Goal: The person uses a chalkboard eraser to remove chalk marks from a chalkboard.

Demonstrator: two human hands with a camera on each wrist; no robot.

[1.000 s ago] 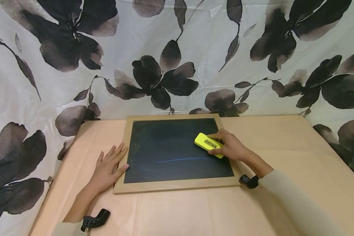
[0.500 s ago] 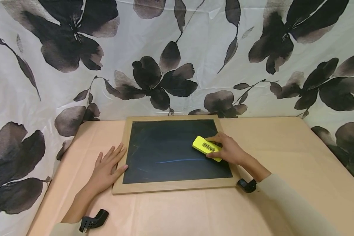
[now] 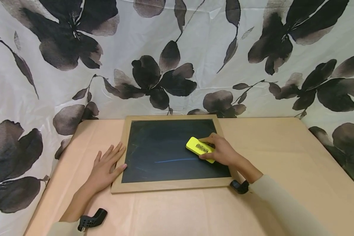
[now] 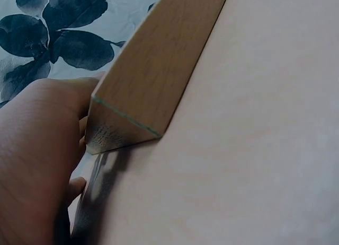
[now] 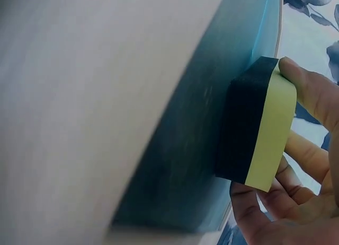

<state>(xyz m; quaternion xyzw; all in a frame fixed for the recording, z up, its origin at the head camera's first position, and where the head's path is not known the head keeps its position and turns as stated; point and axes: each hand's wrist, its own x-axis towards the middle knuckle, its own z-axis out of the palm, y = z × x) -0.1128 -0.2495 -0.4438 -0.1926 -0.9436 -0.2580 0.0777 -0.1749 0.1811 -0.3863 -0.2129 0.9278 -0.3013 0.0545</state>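
A wood-framed chalkboard lies on the table. My right hand pinches a yellow magnetic board eraser between thumb and fingers, over the right part of the board. In the right wrist view the dark felt side of the eraser faces the board surface. A blue chalk line runs left from the eraser, its right end hidden behind it. My left hand is spread flat at the left frame edge, thumb tip on the frame. In the left wrist view the frame's corner stands close beside that hand.
The board rests on a light wooden table. Behind it hangs a white cloth with dark flower prints. Each wrist wears a black camera mount, such as the left one.
My right hand has slid the eraser left and slightly down across the board, covering the right end of the blue line. The left hand stays at the frame.
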